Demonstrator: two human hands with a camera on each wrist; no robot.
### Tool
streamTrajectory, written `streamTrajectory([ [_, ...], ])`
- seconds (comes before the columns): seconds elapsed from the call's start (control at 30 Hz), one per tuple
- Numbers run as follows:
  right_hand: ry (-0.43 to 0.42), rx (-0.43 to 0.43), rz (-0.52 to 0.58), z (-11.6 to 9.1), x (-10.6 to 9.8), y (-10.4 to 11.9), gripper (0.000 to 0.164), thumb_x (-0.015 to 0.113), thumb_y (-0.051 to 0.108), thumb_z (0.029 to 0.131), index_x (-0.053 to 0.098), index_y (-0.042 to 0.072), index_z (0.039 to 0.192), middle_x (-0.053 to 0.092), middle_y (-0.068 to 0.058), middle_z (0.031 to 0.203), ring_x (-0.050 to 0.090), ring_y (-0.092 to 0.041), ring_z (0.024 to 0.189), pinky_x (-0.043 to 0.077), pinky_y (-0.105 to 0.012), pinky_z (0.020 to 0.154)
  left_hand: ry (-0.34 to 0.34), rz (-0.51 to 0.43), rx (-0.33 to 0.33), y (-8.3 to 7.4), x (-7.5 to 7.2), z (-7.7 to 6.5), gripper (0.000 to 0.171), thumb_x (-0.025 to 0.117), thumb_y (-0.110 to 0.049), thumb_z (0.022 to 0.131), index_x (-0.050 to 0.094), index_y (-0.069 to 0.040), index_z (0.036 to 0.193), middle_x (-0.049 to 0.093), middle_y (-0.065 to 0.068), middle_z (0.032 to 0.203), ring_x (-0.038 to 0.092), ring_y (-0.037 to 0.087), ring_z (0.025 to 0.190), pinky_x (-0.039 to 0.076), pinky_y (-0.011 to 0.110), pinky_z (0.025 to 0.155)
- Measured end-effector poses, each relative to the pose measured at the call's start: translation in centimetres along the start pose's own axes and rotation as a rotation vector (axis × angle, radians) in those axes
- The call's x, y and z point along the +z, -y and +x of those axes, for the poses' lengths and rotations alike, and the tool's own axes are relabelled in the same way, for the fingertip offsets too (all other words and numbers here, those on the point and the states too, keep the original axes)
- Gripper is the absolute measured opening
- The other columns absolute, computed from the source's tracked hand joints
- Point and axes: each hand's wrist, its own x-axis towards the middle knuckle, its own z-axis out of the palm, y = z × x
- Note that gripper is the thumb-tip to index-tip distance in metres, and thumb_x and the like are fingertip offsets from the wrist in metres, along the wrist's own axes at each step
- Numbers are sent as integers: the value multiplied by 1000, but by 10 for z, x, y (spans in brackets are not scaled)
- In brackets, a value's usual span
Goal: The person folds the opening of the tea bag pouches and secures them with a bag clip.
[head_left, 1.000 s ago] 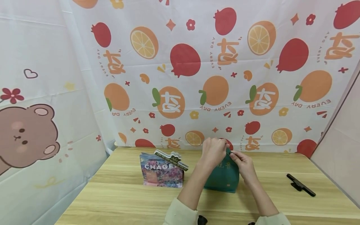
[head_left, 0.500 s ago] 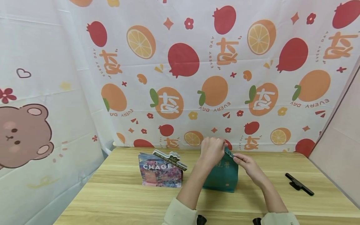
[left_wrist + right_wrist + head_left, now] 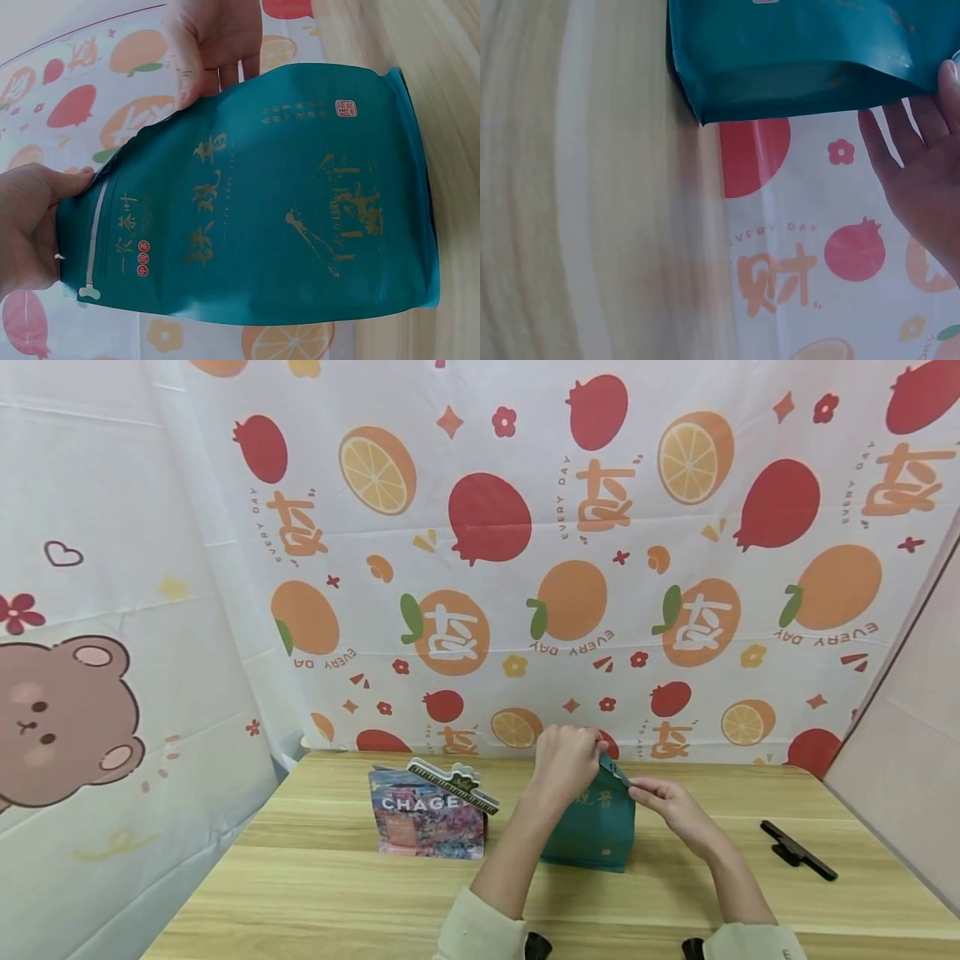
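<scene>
Through the head view I have the fruit-print curtain (image 3: 498, 577) filling the upper frame, with the wood-grain table (image 3: 315, 902) below. Just right of lower centre, the teal tea pouch (image 3: 592, 843) stands on its base, so I judge the table carries its weight and leaves both hands free for the top. Left of it stands a pink-and-blue pouch (image 3: 431, 831). The left hand (image 3: 566, 760) pinches the tea pouch's mouth, while the right hand (image 3: 671, 810) pinches the folded edge at its other end; together they seem to keep that edge stretched. A black clip (image 3: 798, 852) lies loose at the right of the frame; a decorated clip (image 3: 453, 783) sits aslant across the pink-and-blue pouch, presumably holding it closed. From the head, my left fingers are hidden, but the left wrist view shows that thumb on the pouch's face, beside a pale strip (image 3: 95, 232), plus a tiny red seal mark (image 3: 346, 109) at upper right. Only the right wrist view gives me the shadowed side gusset (image 3: 802, 90).
</scene>
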Motion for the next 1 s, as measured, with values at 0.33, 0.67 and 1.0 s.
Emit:
streamTrajectory([
  [0.33, -184, -48, -76, 5, 10, -1, 31, 58, 16, 91, 64, -10, 106, 66, -14, 99, 59, -8, 92, 42, -42, 87, 20, -10, 7, 0, 0, 0, 18, 60, -28, 90, 74, -18, 88, 50, -7, 51, 35, 7, 43, 25, 19, 45],
  [0.67, -223, -29, -111, 7, 11, 2, 29, 59, 17, 91, 66, -8, 104, 67, -12, 95, 60, -12, 90, 43, -44, 86, 22, -11, 9, 2, 0, 2, 19, 60, -29, 90, 75, -18, 89, 54, -7, 53, 36, 7, 43, 26, 18, 44],
  [1.0, -64, 33, -60, 3, 5, 12, 46, 55, 27, 93, 52, -7, 123, 57, -17, 117, 50, -31, 112, 35, -50, 93, 33, -35, 7, 6, 1, 5, 19, 60, -28, 90, 74, -16, 84, 50, -6, 52, 39, 8, 46, 29, 20, 47],
])
